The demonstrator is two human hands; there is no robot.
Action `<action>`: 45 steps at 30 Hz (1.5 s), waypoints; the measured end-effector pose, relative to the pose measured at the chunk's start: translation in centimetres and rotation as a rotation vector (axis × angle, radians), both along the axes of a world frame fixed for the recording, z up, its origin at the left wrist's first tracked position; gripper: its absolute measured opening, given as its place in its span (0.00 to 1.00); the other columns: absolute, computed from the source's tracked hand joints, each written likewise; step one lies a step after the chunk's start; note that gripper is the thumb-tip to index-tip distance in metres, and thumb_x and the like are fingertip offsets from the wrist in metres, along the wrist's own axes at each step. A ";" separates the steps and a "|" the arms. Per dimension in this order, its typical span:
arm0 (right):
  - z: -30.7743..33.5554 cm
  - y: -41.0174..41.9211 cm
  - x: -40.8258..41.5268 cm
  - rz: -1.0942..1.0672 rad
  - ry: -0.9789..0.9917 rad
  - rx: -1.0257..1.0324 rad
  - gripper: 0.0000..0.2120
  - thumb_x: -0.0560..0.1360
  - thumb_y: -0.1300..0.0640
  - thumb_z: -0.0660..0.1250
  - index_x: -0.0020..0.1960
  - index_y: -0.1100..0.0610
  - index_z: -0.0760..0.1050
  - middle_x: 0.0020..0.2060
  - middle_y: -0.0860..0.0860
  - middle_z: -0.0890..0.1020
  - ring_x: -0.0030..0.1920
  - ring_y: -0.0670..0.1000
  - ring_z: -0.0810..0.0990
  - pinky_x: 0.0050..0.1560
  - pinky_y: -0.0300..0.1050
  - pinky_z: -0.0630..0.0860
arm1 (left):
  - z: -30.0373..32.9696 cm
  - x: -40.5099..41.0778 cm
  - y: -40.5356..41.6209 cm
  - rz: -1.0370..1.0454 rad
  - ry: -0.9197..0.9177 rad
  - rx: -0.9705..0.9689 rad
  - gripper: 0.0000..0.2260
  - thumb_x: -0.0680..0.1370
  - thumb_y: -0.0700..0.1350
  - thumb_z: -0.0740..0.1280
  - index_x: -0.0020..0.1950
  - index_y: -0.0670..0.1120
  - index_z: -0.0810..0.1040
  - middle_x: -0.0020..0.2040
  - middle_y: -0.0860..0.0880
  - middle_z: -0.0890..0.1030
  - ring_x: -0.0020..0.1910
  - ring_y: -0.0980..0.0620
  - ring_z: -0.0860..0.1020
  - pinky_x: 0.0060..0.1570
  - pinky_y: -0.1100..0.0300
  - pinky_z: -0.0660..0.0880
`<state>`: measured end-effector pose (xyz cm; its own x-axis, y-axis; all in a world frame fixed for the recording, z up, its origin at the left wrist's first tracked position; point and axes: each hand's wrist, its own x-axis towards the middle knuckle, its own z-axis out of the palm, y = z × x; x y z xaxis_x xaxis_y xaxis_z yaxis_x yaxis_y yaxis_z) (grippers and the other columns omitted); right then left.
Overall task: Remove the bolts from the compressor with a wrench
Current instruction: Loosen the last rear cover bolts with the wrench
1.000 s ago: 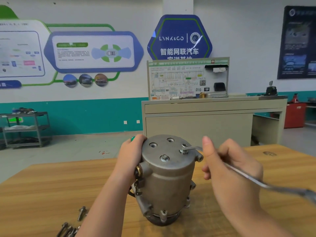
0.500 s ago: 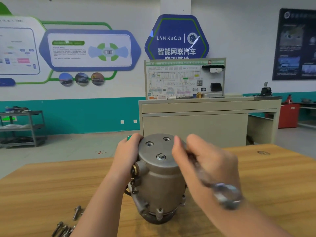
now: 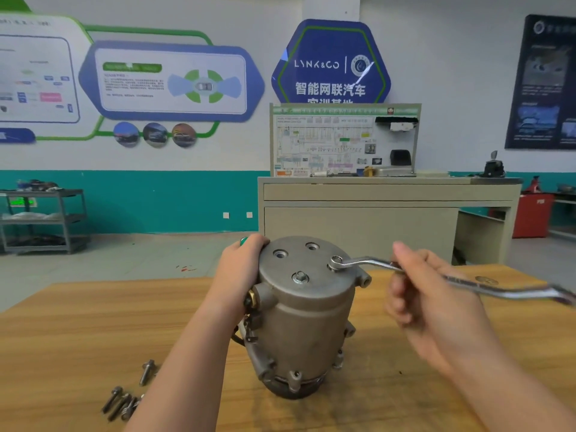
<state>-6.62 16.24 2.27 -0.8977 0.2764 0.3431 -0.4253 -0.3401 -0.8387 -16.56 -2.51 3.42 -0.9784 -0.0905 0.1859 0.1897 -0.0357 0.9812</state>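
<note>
A grey metal compressor (image 3: pixel 307 322) stands upright on the wooden table (image 3: pixel 78 332). My left hand (image 3: pixel 241 269) grips its upper left side. My right hand (image 3: pixel 436 307) holds the shaft of a silver ring wrench (image 3: pixel 371 263), whose ring end sits over a bolt at the right edge of the top face. Another bolt (image 3: pixel 300 277) stays in the near part of the top face. Two empty bolt holes (image 3: pixel 280 254) show at the far side.
Several loose bolts (image 3: pixel 124 400) lie on the table at the lower left, one more bolt (image 3: pixel 146 372) just above them. A beige cabinet (image 3: pixel 386 213) with a display board stands behind the table. A metal shelf cart (image 3: pixel 40 219) is at the far left.
My right hand swung the wrench handle toward me across the compressor top, then back out to the right. The ring end is on the right-edge bolt again. My left hand kept its grip.
</note>
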 end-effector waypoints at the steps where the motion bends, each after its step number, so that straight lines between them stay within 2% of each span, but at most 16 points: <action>1: 0.7 0.9 -0.8 0.084 -0.092 -0.071 0.10 0.65 0.53 0.71 0.35 0.56 0.72 0.23 0.51 0.72 0.20 0.45 0.69 0.17 0.34 0.63 | 0.0 0.0 0.0 -0.003 0.005 -0.001 0.10 0.78 0.48 0.63 0.43 0.43 0.78 0.37 0.45 0.77 0.32 0.51 0.73 0.33 0.58 0.67; 3: 2.6 2.0 -3.0 0.181 -0.273 -0.128 0.08 0.64 0.57 0.71 0.37 0.58 0.73 0.22 0.49 0.71 0.19 0.42 0.68 0.15 0.31 0.62 | -0.1 -0.1 0.1 -0.007 0.016 -0.005 0.10 0.77 0.48 0.63 0.46 0.42 0.79 0.37 0.45 0.77 0.30 0.54 0.73 0.31 0.60 0.68; 5: 4.7 2.4 -5.3 0.225 -0.419 -0.095 0.07 0.65 0.59 0.71 0.38 0.59 0.74 0.21 0.48 0.71 0.17 0.40 0.68 0.15 0.29 0.61 | -0.2 -0.3 0.3 -0.001 0.026 -0.007 0.10 0.78 0.48 0.63 0.46 0.42 0.78 0.36 0.46 0.76 0.25 0.58 0.73 0.27 0.63 0.69; 7: 6.7 2.0 -7.6 0.241 -0.516 0.061 0.06 0.71 0.59 0.70 0.39 0.60 0.74 0.20 0.47 0.70 0.16 0.40 0.67 0.15 0.29 0.60 | -0.3 -0.4 0.5 0.006 0.031 -0.006 0.10 0.78 0.48 0.63 0.45 0.43 0.77 0.34 0.47 0.76 0.24 0.59 0.73 0.26 0.64 0.69; 10: 8.9 -0.4 -10.0 0.234 -0.604 0.457 0.10 0.77 0.55 0.69 0.39 0.59 0.75 0.19 0.46 0.68 0.16 0.40 0.63 0.15 0.29 0.58 | -0.2 -0.4 0.6 0.012 0.022 0.004 0.09 0.78 0.48 0.62 0.45 0.43 0.77 0.35 0.47 0.75 0.30 0.55 0.73 0.31 0.60 0.67; 14: 10.3 -4.5 -10.6 0.203 -0.536 0.898 0.12 0.76 0.51 0.70 0.38 0.57 0.77 0.17 0.45 0.65 0.16 0.41 0.60 0.16 0.31 0.55 | -0.1 -0.6 0.4 0.022 0.057 -0.037 0.08 0.78 0.45 0.63 0.43 0.42 0.76 0.34 0.47 0.74 0.22 0.62 0.71 0.27 0.64 0.68; 18: 10.1 -5.4 -10.1 0.209 -0.390 1.072 0.13 0.77 0.49 0.69 0.38 0.57 0.77 0.20 0.45 0.62 0.19 0.43 0.58 0.19 0.34 0.56 | -0.2 -0.7 0.1 0.035 0.065 -0.062 0.08 0.78 0.45 0.63 0.43 0.42 0.75 0.37 0.46 0.75 0.25 0.60 0.72 0.27 0.65 0.69; 21: 10.8 -4.3 -9.8 0.330 -0.315 0.944 0.14 0.79 0.49 0.65 0.39 0.57 0.73 0.20 0.45 0.60 0.20 0.43 0.57 0.20 0.34 0.56 | -0.1 -0.3 0.2 0.014 0.061 -0.064 0.09 0.78 0.46 0.62 0.46 0.40 0.76 0.38 0.45 0.75 0.30 0.56 0.73 0.31 0.60 0.68; 24: 12.1 -2.8 -9.6 0.438 -0.243 0.534 0.15 0.80 0.51 0.61 0.38 0.56 0.69 0.19 0.44 0.60 0.18 0.42 0.58 0.19 0.33 0.56 | -0.1 0.0 0.2 0.006 0.069 -0.071 0.10 0.79 0.46 0.61 0.46 0.40 0.76 0.40 0.44 0.75 0.35 0.52 0.72 0.35 0.58 0.66; 27: 12.1 -1.4 -8.2 0.460 -0.168 0.205 0.10 0.75 0.53 0.65 0.37 0.56 0.71 0.17 0.44 0.61 0.16 0.41 0.59 0.18 0.31 0.55 | -0.1 -0.1 0.1 0.010 0.072 -0.103 0.11 0.80 0.46 0.61 0.47 0.39 0.77 0.42 0.43 0.76 0.37 0.51 0.72 0.35 0.58 0.66; 29: 10.9 -0.8 -6.8 0.492 -0.131 0.087 0.07 0.71 0.54 0.67 0.37 0.56 0.74 0.17 0.44 0.61 0.16 0.41 0.59 0.18 0.31 0.54 | -0.1 -0.3 0.1 0.007 0.061 -0.095 0.11 0.79 0.47 0.61 0.48 0.40 0.77 0.41 0.44 0.76 0.36 0.51 0.72 0.35 0.57 0.67; 32: 8.2 0.1 -4.7 0.426 -0.090 0.081 0.07 0.69 0.54 0.66 0.36 0.57 0.74 0.18 0.48 0.66 0.16 0.43 0.60 0.18 0.33 0.55 | -0.2 -0.5 0.1 0.010 0.065 -0.106 0.13 0.80 0.47 0.61 0.51 0.38 0.78 0.39 0.46 0.76 0.34 0.53 0.72 0.32 0.62 0.70; 36: 4.6 0.8 -2.1 0.186 0.023 0.083 0.10 0.70 0.52 0.65 0.35 0.58 0.74 0.22 0.54 0.74 0.17 0.47 0.67 0.18 0.38 0.65 | -0.3 -0.5 0.1 0.020 0.081 -0.099 0.13 0.79 0.46 0.61 0.51 0.37 0.78 0.37 0.47 0.75 0.29 0.58 0.73 0.26 0.68 0.69; 40: 2.5 1.4 -0.3 -0.056 0.161 0.031 0.15 0.70 0.49 0.67 0.28 0.54 0.76 0.20 0.55 0.73 0.15 0.49 0.67 0.17 0.39 0.65 | -0.3 -0.5 0.2 0.007 0.075 -0.057 0.11 0.79 0.46 0.62 0.48 0.39 0.78 0.37 0.46 0.76 0.28 0.58 0.74 0.28 0.65 0.70; 45: 1.6 1.4 0.8 -0.174 0.152 0.070 0.16 0.70 0.47 0.66 0.28 0.53 0.77 0.20 0.56 0.74 0.16 0.50 0.67 0.17 0.39 0.65 | -0.2 -0.6 0.3 0.011 0.061 -0.026 0.10 0.79 0.46 0.62 0.45 0.40 0.78 0.36 0.45 0.75 0.24 0.59 0.73 0.24 0.67 0.68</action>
<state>-5.83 17.61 3.90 -0.7751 0.3934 0.4945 -0.5956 -0.1934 -0.7797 -17.15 -2.26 3.24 -0.9643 -0.0957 0.2471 0.2490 -0.0079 0.9685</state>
